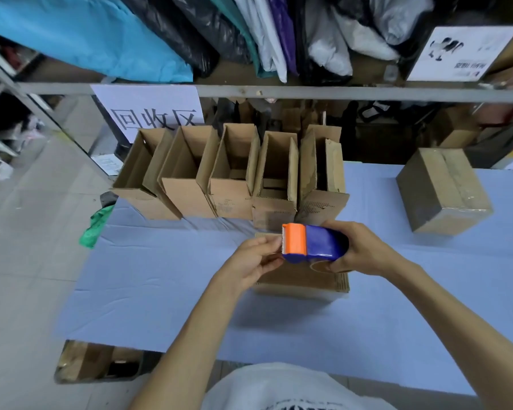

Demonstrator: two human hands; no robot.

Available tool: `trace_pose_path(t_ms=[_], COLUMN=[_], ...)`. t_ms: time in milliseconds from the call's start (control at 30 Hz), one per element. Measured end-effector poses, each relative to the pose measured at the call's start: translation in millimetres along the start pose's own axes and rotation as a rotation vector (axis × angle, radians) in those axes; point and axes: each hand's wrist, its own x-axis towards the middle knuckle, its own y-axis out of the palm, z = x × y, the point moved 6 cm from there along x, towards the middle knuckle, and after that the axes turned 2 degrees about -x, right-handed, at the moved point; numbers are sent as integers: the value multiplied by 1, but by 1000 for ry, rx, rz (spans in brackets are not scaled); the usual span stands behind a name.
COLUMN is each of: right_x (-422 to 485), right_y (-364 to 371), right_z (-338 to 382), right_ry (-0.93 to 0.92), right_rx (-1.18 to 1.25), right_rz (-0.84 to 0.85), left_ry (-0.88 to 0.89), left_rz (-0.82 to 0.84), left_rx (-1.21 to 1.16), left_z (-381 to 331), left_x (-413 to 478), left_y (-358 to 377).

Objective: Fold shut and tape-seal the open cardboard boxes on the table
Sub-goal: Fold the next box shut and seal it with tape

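Blue cloth covers the table [160, 291], which fills most of the view. Grey metal shelf rail [338, 93] runs across behind it, with stuffed plastic bags [71, 34] in blue, black, white and purple packed on top. White paper sign [151, 110] with large black characters hangs from the rail on the left. Row of five open cardboard boxes [231, 199] stands along the far table edge, side by side and touching, flaps upright, the leftmost hanging slightly past the table's left edge. Closed box [444, 190] sits alone at the far right of the table, well apart from the row, top flaps down, shiny strip along its seam. Low box [299, 281] lies just in front of the row, under both hands, top flaps folded flat, mostly hidden. Right hand [359, 247] grips the blue body of the tape dispenser [314, 242], fingers wrapped round it, holding it above the low box. Left hand [252, 261] pinches with thumb and fingertips at the dispenser's orange toothed end; cannot tell if tape sits between the fingertips. Green crumpled cloth [97, 223] hangs at the table's left edge.
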Motion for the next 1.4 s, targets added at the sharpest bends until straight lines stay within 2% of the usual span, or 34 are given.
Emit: trace_pose_path(t_ms=[267, 467, 533, 667, 833, 1000, 1100, 1400], right_x=[0, 3, 5, 9, 12, 13, 13, 12], right_y=[-3, -4, -1, 3, 5, 9, 7, 7], right_z=[-3, -6, -6, -5, 5, 9, 18, 34], right_ry=[4, 11, 11, -3, -36, -36, -57, -40], right_rx=[39, 26, 10, -35, -138, -232, -281, -268], right_rz=[15, 21, 30, 24, 3, -35, -96, -14], left_ry=[-109, -156, -145, -26, 182, 230, 175, 118], left_rz=[-25, 27, 26, -45, -265, -411, -403, -378], left_rx=[-70, -263, -137, 280, 573, 665, 632, 613], left_z=[6, -6, -12, -19, -25, -26, -22, -23], left_x=[7, 3, 3, 6, 9, 8, 9, 8], left_y=[10, -6, -11, -12, -19, -25, -28, -29])
